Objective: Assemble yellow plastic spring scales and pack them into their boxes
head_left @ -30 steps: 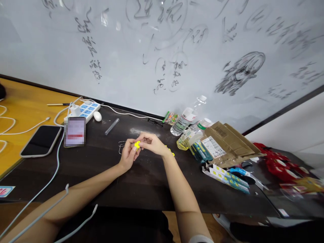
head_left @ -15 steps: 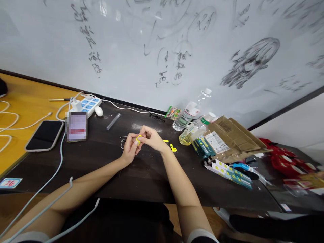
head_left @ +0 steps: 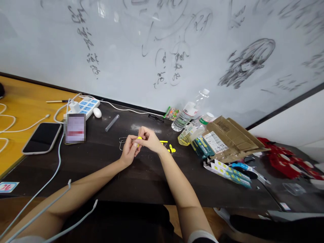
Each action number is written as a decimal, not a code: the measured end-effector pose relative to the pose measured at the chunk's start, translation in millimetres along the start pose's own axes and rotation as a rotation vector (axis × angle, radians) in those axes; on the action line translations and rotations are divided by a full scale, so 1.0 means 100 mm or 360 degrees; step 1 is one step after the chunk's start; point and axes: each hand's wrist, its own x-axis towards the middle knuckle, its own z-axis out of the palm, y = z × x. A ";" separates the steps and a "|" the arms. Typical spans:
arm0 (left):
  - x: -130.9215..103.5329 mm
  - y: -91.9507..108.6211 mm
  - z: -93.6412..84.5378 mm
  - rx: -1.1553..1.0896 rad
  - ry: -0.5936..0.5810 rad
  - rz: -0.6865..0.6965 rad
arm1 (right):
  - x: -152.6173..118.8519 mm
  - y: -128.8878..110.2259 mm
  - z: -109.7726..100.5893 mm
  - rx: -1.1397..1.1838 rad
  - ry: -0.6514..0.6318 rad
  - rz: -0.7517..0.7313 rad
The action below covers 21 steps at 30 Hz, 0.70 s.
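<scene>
Close together above the dark table, my left hand [head_left: 128, 151] and my right hand [head_left: 149, 139] both pinch a small yellow piece [head_left: 139, 138]. Fingers cover most of it, so its exact kind is hidden. Just right of my right hand, more small yellow parts [head_left: 172, 149] and a thin yellow strip [head_left: 164, 141] lie on the table. Bent metal wire pieces [head_left: 122, 144] rest left of my left hand, partly hidden by it.
A clear tube [head_left: 112, 123], a white mouse-shaped object [head_left: 97, 112], a power strip [head_left: 88, 107] and a phone [head_left: 42, 137] lie to the left. On the right stand bottles [head_left: 184, 116], a cardboard package [head_left: 230, 138] and printed boxes [head_left: 227, 172]. White cables [head_left: 59, 158] cross the left side.
The view has shifted slightly. My hands stay together on the yellow piece, with the right fingers slightly repositioned; more of the loose yellow parts shows beside the right hand.
</scene>
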 end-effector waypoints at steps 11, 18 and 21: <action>-0.03 0.12 0.05 0.0212 -0.0316 -0.0116 | -0.38 0.05 -0.11 0.0158 0.0130 0.0066; -0.03 0.12 0.05 0.0227 -0.0267 -0.0146 | -0.44 0.03 -0.06 0.0164 0.0141 0.0054; -0.05 0.11 0.05 0.0209 -0.0228 -0.0173 | -0.45 0.00 -0.07 0.0163 0.0097 0.0104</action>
